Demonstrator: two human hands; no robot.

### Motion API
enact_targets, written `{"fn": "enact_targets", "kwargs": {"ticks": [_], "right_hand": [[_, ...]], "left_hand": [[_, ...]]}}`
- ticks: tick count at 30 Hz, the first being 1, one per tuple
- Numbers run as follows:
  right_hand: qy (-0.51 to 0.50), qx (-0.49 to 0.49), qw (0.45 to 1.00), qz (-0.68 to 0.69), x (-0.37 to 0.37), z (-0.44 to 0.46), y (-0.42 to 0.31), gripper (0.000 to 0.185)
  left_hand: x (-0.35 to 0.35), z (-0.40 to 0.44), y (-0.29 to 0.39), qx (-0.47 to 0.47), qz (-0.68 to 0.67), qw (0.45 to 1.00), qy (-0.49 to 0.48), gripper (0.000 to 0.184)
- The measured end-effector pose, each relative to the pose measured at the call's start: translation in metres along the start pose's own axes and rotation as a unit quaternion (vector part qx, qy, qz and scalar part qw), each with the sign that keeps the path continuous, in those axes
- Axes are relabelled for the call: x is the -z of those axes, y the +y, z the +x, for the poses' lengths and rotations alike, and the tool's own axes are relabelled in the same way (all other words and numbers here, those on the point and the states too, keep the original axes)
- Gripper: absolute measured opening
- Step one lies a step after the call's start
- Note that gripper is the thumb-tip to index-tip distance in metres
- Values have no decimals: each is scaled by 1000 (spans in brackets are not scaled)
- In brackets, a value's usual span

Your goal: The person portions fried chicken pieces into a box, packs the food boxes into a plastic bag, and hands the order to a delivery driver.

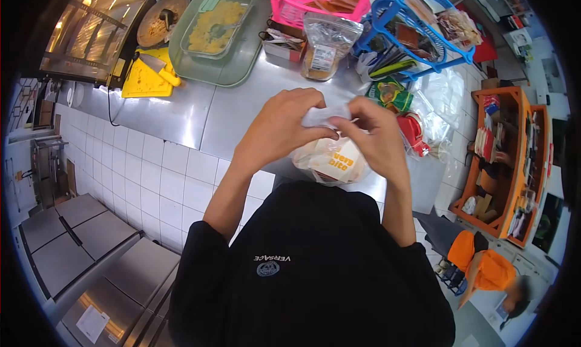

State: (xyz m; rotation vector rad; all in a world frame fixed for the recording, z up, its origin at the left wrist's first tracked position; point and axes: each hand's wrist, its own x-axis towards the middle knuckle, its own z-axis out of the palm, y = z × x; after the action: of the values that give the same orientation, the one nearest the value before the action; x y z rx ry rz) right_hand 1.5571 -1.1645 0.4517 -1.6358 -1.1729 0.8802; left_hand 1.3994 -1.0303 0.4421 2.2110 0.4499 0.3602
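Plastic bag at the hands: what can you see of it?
The clear, crinkled plastic bag encloses a pale box printed "very bite" in orange. It is at the near edge of the steel counter; whether resting there is unclear. The left hand and right hand pinch bunched whitish film above, apparently its top.

basket (pixel 324 6) at top: pink | basket (pixel 387 29) beside it: blue | cutting board (pixel 147 74), upper left: yellow | shelf (pixel 514 165) at right: orange | shirt (pixel 315 268): black, with white lettering
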Motion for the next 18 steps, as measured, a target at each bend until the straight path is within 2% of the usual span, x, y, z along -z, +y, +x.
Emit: {"fn": "enact_targets", "kwargs": {"ticks": [1, 2, 3, 4, 6, 8, 9, 10, 11, 14, 16, 17, 18], "right_hand": [[27, -9, 999, 45, 14, -11, 12, 19], [33, -8, 998, 45, 24, -20, 14, 19], [77, 0, 989, 129, 32, -32, 16, 25], [119, 11, 970, 210, 39, -43, 16, 31], [54, -53, 963, 260, 52, -69, 23, 47], [48, -101, 977, 183, 65, -90, 39, 57], [52, -103, 977, 179, 69, -99, 39, 57], [97, -109, 973, 182, 74, -106, 39, 60], [141, -113, 966, 183, 78, -112, 38, 63], [195, -84, 960, 181, 80, -123, 31, 61], [203, -80, 960, 174, 78, -127, 35, 58], [185, -96, 962, 176, 79, -128, 40, 56], [165, -114, 964, 177, 80, -129, 43, 54]], "left_hand": [[-5, 3, 5, -5, 1, 1000, -3, 33], [-10, 7, 9, -48, -109, 993, -26, 31], [-15, 10, 14, -87, -219, 970, -50, 29], [-21, 12, 20, -92, -221, 969, -53, 29], [-30, 16, 30, 47, -428, 881, -196, 31], [-43, 27, 31, 10, -411, 886, -214, 35], [-48, 31, 36, 46, -471, 855, -212, 34], [-53, 35, 40, 80, -528, 819, -210, 33], [-57, 39, 41, 75, -530, 817, -213, 33], [-72, 48, 37, 103, -539, 816, -178, 30], [-89, 53, 34, 20, -465, 885, -16, 26], [-89, 57, 43, -10, -477, 879, 12, 18], [-89, 62, 40, -15, -477, 879, 14, 18]]}}
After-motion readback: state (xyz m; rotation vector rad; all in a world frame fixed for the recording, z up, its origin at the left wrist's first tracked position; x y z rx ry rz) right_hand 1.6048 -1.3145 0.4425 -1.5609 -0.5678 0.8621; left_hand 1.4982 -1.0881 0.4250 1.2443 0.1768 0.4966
